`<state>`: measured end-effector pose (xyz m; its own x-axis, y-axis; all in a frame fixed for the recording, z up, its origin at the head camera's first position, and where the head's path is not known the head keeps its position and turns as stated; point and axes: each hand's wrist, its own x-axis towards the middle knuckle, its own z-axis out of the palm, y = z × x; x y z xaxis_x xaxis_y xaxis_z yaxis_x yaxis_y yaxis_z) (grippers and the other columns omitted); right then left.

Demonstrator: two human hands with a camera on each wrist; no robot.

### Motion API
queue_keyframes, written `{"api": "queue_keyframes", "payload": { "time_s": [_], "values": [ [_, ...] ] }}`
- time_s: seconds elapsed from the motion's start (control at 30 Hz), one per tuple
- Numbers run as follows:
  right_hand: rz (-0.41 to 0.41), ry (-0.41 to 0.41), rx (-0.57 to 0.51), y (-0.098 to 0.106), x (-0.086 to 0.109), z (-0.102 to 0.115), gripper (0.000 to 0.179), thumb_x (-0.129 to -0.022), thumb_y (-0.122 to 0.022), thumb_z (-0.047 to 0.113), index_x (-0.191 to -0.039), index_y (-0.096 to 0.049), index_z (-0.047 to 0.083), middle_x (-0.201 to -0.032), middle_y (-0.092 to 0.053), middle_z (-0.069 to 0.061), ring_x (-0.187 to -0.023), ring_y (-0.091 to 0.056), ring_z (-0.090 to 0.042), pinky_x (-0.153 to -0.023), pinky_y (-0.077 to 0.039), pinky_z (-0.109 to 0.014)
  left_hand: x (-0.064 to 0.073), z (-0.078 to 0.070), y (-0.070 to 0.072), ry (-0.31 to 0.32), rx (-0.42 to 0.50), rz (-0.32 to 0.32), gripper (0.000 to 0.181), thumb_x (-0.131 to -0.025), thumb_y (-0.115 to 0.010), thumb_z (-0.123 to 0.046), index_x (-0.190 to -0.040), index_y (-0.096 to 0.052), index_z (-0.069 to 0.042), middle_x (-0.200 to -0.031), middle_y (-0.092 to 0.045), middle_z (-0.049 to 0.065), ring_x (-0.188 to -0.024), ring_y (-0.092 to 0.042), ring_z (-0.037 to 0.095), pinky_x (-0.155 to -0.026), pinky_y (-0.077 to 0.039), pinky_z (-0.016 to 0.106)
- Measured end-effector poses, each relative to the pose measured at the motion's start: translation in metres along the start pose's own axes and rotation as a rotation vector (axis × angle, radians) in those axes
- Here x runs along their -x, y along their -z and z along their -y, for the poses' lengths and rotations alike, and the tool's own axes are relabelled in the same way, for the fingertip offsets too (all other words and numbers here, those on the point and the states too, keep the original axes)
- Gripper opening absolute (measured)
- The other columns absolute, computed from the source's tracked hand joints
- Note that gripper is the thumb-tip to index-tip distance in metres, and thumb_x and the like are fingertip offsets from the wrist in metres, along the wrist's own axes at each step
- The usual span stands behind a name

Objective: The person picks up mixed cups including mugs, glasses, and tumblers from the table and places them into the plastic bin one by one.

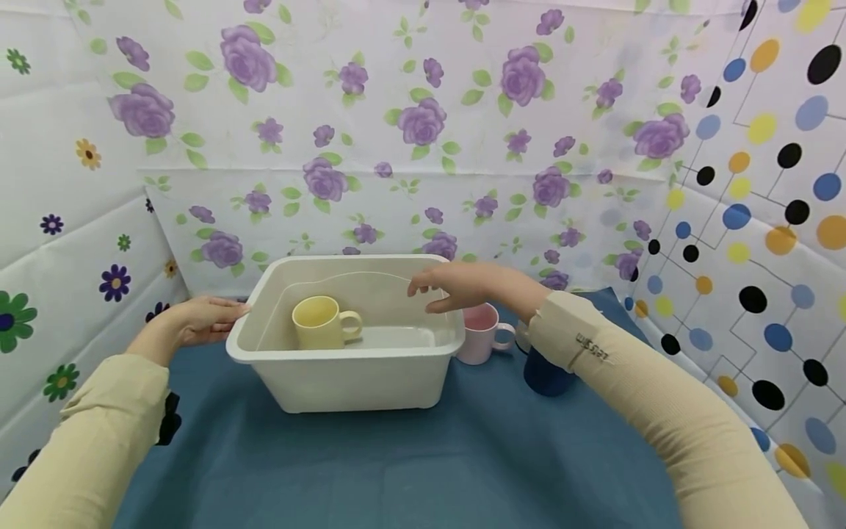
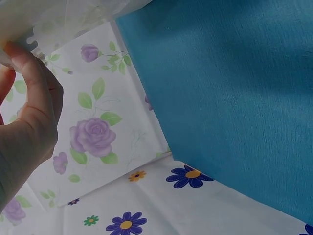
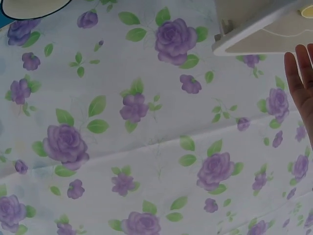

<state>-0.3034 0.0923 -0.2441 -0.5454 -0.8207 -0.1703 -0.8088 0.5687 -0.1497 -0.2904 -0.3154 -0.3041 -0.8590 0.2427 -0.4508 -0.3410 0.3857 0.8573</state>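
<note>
A white plastic bin stands on the table, with a yellow mug upright inside it at the left. My left hand pinches the bin's left rim between thumb and fingers; the left wrist view also has this hand on the bin's pale edge. Over the right rim hovers my right hand, fingers loosely spread and holding nothing. The right wrist view catches that hand near the bin's rim. A pink mug sits just right of the bin.
A dark blue mug stands farther right, partly hidden by my right sleeve. At the right wrist view's corner is a white vessel with a dark rim. Blue cloth covers the table; flowered sheets hang behind it.
</note>
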Motion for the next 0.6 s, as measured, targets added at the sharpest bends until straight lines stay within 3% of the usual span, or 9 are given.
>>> {"api": "queue_keyframes", "payload": {
  "time_s": [0.43,0.6],
  "values": [
    [-0.049,0.032,-0.073,-0.011,0.035,-0.009,0.031,-0.090,-0.051,0.023,-0.119,-0.050,0.014,-0.117,-0.053,-0.004,-0.110,-0.049,-0.022,-0.091,-0.043,-0.037,-0.002,0.007,0.002,-0.036,0.030,0.013,0.071,-0.091,-0.047,-0.030,-0.136,-0.011,0.011,-0.081,-0.060,-0.014,-0.074,-0.057,-0.002,-0.073,-0.049,0.018],
    [-0.084,0.016,-0.116,-0.016,0.051,-0.013,0.031,-0.090,-0.050,0.023,-0.120,-0.050,0.018,-0.120,-0.052,0.000,-0.110,-0.050,-0.018,-0.089,-0.044,-0.032,-0.002,0.007,0.000,-0.041,0.031,0.013,0.070,-0.091,-0.045,-0.031,-0.137,-0.010,0.010,-0.081,-0.060,-0.013,-0.072,-0.055,-0.002,-0.073,-0.049,0.018]
  ]
}}
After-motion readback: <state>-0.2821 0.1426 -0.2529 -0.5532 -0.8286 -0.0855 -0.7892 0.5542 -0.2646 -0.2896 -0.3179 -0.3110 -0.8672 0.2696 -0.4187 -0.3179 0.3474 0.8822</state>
